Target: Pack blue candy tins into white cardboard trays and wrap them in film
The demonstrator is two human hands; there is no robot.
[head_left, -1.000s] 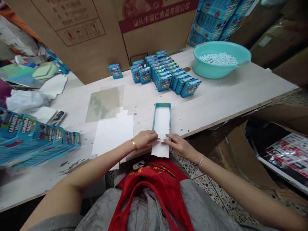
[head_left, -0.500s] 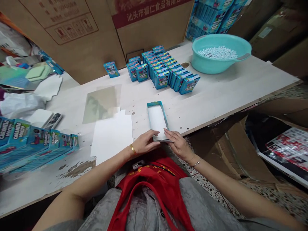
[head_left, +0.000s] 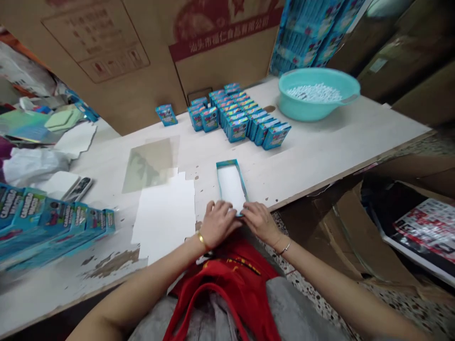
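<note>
The basin is teal, the open carton blue-rimmed white.

Left hand and right hand observed palm-down just beside each other at centre, left fingers curved downward, right fingers extended inward, left forearm and right forearm angled in, gold bangle on left wrist, thin bracelet on right wrist.

Can't make out the little white bits in the teal basin, way too small; can't see the near end of the open blue box under the left hand and right hand; can't see all of the stacked blue packs either, cut off up top.
</note>
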